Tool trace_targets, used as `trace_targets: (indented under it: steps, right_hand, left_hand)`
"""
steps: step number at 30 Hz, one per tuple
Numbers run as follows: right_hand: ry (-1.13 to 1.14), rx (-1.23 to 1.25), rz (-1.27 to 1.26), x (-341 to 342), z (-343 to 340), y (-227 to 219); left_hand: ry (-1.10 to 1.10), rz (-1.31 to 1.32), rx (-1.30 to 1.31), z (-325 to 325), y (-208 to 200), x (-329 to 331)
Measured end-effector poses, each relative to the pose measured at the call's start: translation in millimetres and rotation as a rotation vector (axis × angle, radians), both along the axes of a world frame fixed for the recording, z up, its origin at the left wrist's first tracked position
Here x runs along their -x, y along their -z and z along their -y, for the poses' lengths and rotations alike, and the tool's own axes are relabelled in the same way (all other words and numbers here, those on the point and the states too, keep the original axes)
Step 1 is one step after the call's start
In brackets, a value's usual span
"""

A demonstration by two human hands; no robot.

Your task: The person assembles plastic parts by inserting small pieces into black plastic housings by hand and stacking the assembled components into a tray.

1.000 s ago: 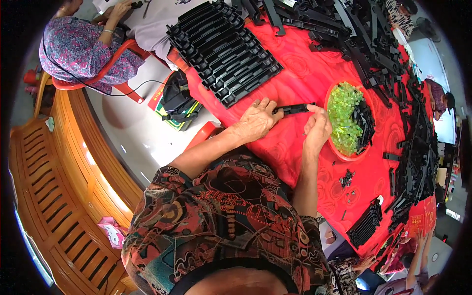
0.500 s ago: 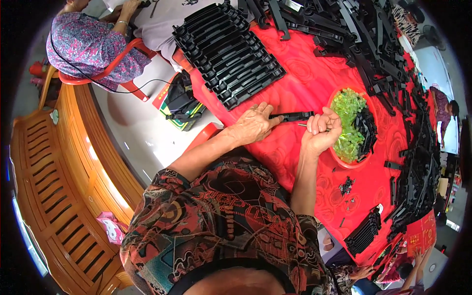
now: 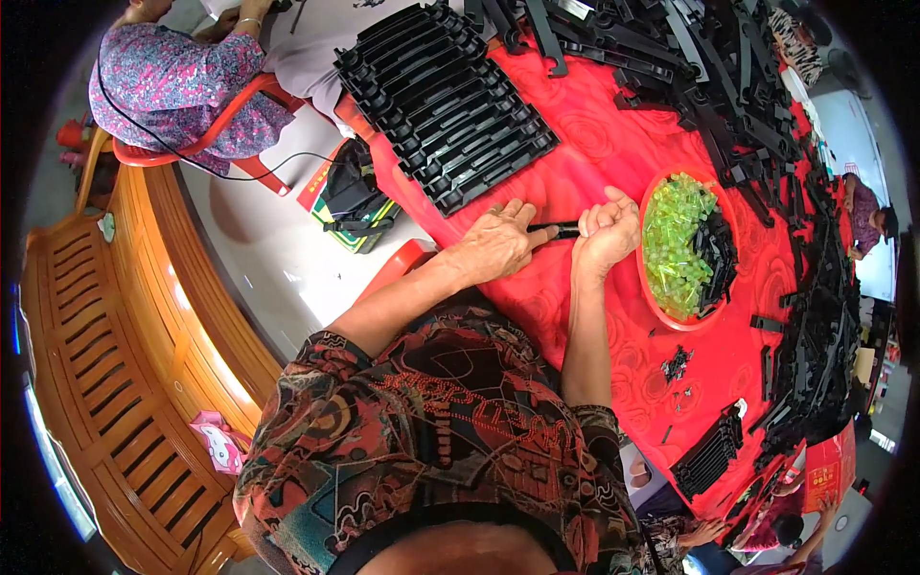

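On the red tablecloth (image 3: 585, 134), a narrow black plastic piece (image 3: 565, 231) lies between my two hands. My left hand (image 3: 503, 240) is closed on its left end, thumb stretched along it. My right hand (image 3: 607, 230) is a fist over the piece's right end. Whatever sits inside that fist is hidden by the fingers. Just right of the fist stands an oval red tub (image 3: 640, 264) with yellow-green clear pieces (image 3: 678, 240) and small black parts (image 3: 714, 254) in it. Beyond my left hand, a row of long black plastic pieces (image 3: 446, 110) lies side by side.
Loose black parts (image 3: 700, 86) are heaped at the back right, and another pile (image 3: 815, 345) runs down the right side. Small black bits (image 3: 677, 366) lie below the tub. A wooden bench (image 3: 105, 383) stands at left. Other people (image 3: 182, 86) sit around the table.
My right hand has moved left, from the tub's edge onto the black piece. The thin rod that showed at its fingers is now hidden. My left hand has hardly moved.
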State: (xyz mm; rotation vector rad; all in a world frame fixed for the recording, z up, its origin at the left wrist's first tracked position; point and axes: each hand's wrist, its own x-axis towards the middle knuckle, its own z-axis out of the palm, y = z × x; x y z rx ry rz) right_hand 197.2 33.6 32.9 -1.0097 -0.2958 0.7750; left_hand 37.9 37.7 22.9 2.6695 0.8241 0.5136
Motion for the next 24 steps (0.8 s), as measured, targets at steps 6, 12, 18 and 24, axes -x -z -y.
trace_targets:
  steps: [6, 12, 18, 24]
  right_hand:
    - [-0.014, 0.010, 0.016, 0, -1, -2]
    - [-0.057, 0.075, 0.099, 3, -9, -4]
    - [-0.101, 0.127, 0.089, 1, -14, -2]
    - [-0.177, 0.157, 0.148, 0, -19, -4]
  left_hand:
    - [-0.005, -0.005, 0.021, 1, -3, 0]
    - [0.001, -0.007, 0.038, 0, -4, 0]
    - [-0.001, 0.014, 0.004, -1, -2, -1]
    - [-0.013, 0.064, -0.011, 1, -2, -1]
